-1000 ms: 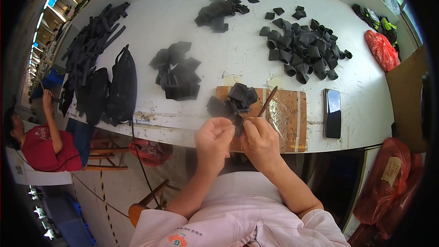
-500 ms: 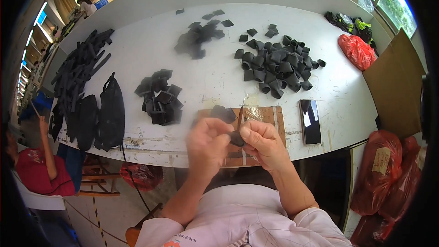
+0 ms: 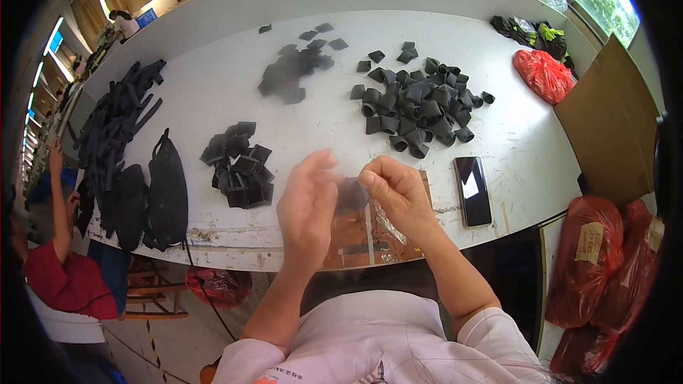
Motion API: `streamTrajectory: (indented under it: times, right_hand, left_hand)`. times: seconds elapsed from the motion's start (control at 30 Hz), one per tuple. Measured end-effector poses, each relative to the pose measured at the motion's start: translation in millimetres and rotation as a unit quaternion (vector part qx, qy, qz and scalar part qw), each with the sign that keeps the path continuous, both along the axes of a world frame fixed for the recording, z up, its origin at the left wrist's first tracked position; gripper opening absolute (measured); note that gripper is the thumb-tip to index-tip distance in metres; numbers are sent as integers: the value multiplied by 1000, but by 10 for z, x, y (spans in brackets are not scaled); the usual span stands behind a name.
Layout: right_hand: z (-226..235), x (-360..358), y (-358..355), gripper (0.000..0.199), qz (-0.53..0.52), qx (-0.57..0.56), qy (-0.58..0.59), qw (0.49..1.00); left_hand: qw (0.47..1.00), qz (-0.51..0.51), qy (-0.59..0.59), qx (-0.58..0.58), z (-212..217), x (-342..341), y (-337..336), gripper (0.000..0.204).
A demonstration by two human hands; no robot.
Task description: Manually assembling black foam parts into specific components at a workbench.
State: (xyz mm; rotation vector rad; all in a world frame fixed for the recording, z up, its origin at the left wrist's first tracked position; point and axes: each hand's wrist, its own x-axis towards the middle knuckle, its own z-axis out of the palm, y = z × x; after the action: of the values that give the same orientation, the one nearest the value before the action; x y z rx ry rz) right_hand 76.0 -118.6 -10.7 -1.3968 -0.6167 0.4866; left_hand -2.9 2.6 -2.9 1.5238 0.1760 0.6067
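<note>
My left hand (image 3: 307, 206) is slightly blurred over the near edge of the table, fingers stretched upward and apart from the thumb, with nothing seen in it. Opposite it, my right hand (image 3: 400, 195) has its thumb and forefinger pressed together; whatever they pinch is too small or hidden to name. Between the two hands shows a dark flat piece (image 3: 351, 195), above or on a brown board (image 3: 348, 249) with pale tape strips. Left of my left hand is a pile of flat black squares (image 3: 238, 171). Farther off lies a heap of black folded, tube-like pieces (image 3: 420, 103).
Loose black squares (image 3: 292, 71) lie at the back. Black strips (image 3: 117, 121) and a black pouch (image 3: 167, 192) are at the left. A phone (image 3: 473, 190) lies right of the board; a red bag (image 3: 544, 75) and cardboard (image 3: 608, 107) stand beyond. Another person (image 3: 71, 277) sits at far left.
My hands have come apart and moved up from the board's front. The dark piece and thin brown stick held between them no longer show there. The whole view has shifted slightly.
</note>
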Motion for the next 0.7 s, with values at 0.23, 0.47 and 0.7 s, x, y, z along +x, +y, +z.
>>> streamTrajectory:
  times: [0.23, 0.47, 0.7]
  right_hand:
    - [103, -169, -53, 39, -119, -20, -359, 925]
    - [199, -158, 51, 23, -196, -32, -493, 847]
    - [-88, -152, -12, 17, -159, 10, -425, 891]
  left_hand:
    - [986, -26, -80, 141, 55, 18, -26, 10]
    - [926, -10, -108, -362, 90, -13, -121, 12]
    - [980, 29, -94, -170, -105, -156, -131, 8]
